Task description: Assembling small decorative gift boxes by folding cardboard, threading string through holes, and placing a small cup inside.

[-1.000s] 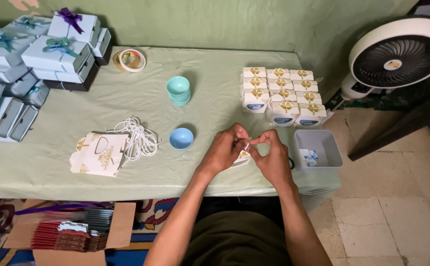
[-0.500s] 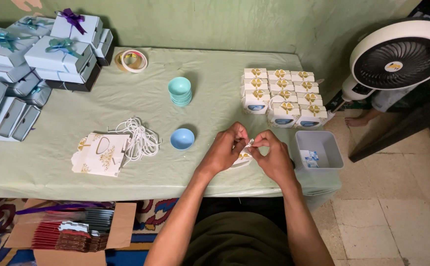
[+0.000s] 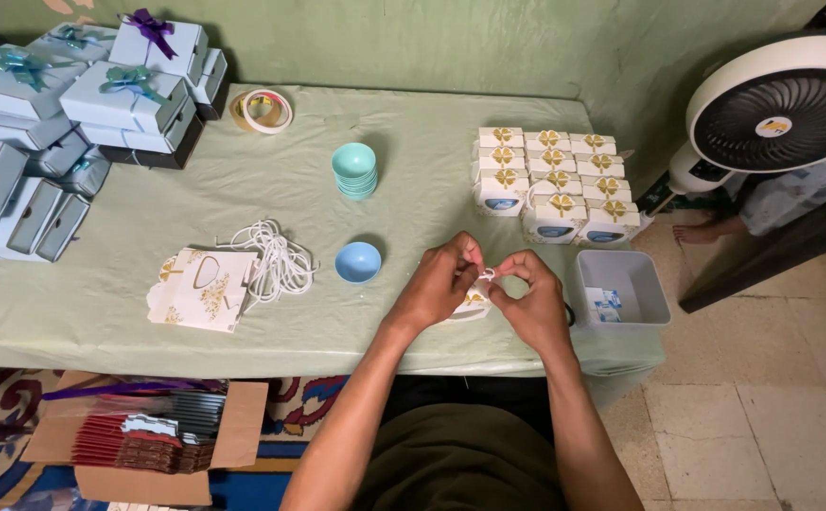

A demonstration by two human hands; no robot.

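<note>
A long table [image 3: 148, 312] under a pale green cloth carries the whole job, and its spread suggests work well begun but not near its end; at the far left corner a pile of larger pale blue gift boxes [image 3: 101, 95] with ribbon bows sits stacked, apart from the work in hand; on the right, near a white floor fan [image 3: 777, 118], a block of small white favour boxes [image 3: 550, 180] with gold bows stands in neat rows, and these read as the finished share; just beside them, at the table's right edge, a grey plastic tub [image 3: 621, 289] holds only a few small packets; to the left of centre lies a short stack of flat, unfolded box blanks [image 3: 195, 289] with gold print, touching a loose heap of white cord [image 3: 276, 260], so material for more boxes is left; a stack of teal bowls [image 3: 354, 170], a single blue bowl [image 3: 358, 262] and a roll of tape [image 3: 263, 111] sit between; close to the near edge, the left hand [image 3: 437, 284] and the right hand [image 3: 531, 298] meet, fingertips pinching a bit of white cord at the top of one small box [image 3: 470, 305], which rests on the cloth mostly hidden beneath them; by appearance this box is being tied and is not yet with the rows.
</note>
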